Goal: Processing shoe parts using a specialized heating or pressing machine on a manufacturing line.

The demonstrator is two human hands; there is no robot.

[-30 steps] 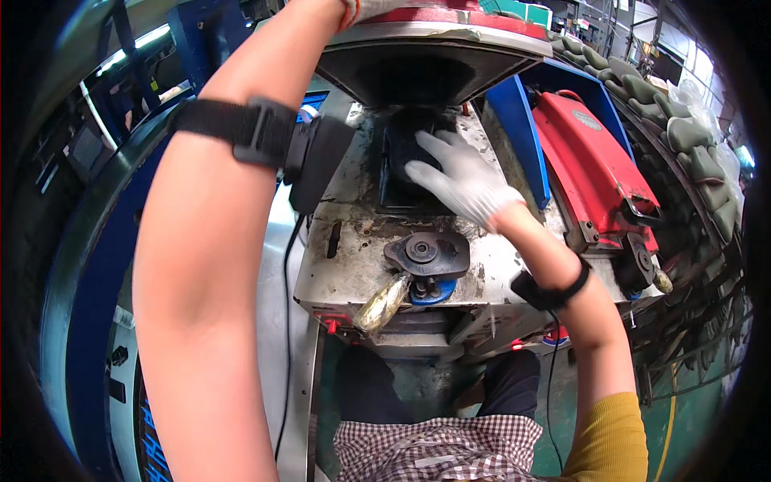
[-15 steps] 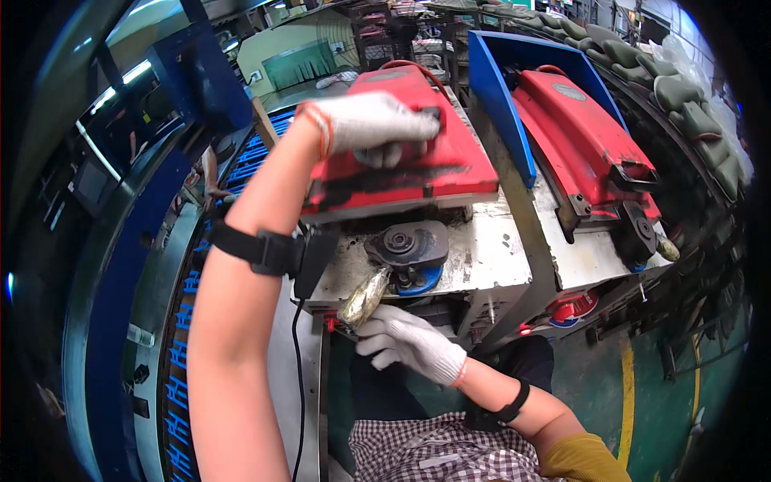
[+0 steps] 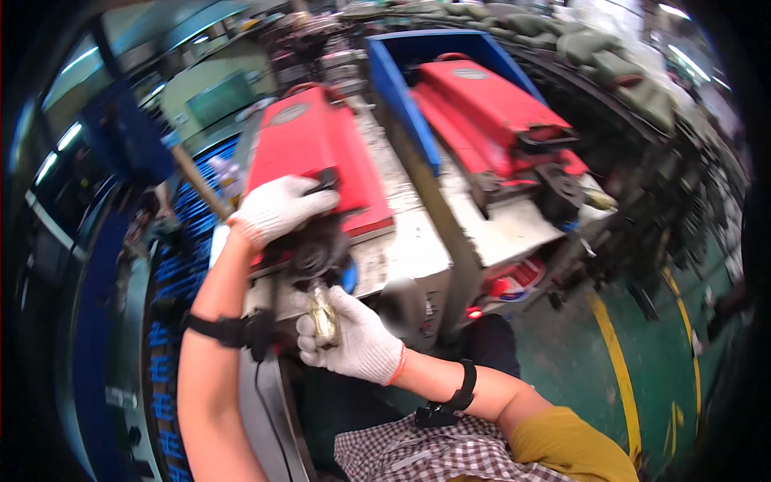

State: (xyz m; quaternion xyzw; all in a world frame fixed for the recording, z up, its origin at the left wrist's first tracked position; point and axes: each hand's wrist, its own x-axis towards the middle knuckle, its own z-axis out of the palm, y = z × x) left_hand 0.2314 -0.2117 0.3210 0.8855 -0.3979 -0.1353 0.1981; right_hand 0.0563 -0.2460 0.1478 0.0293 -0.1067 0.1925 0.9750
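My left hand [image 3: 281,210], in a white knit glove, is closed on the black handle [image 3: 324,181] at the front of a red metal cover [image 3: 309,145]. Below it, my gloved right hand [image 3: 357,337] wraps its fingers around a lever grip [image 3: 323,317] bound in shiny yellowish tape. That grip joins a dark round clamp [image 3: 315,255] at the front of the white machine, with a blue part [image 3: 348,275] beside it. Motion blurs the clamp, and my left hand hides part of the cover's front corner.
To the right stands a second red cover [image 3: 482,100] inside a blue guard [image 3: 401,96], with its own clamp [image 3: 558,193]. Blue slatted racking [image 3: 189,217] runs along the left. Grey-green padded pieces [image 3: 554,48] are heaped at the back right. Yellow lines [image 3: 614,353] mark the green floor.
The red cover now sits lower, my left hand having come down and nearer with its handle. My right hand has closed around the taped grip. The whole view has turned rightward.
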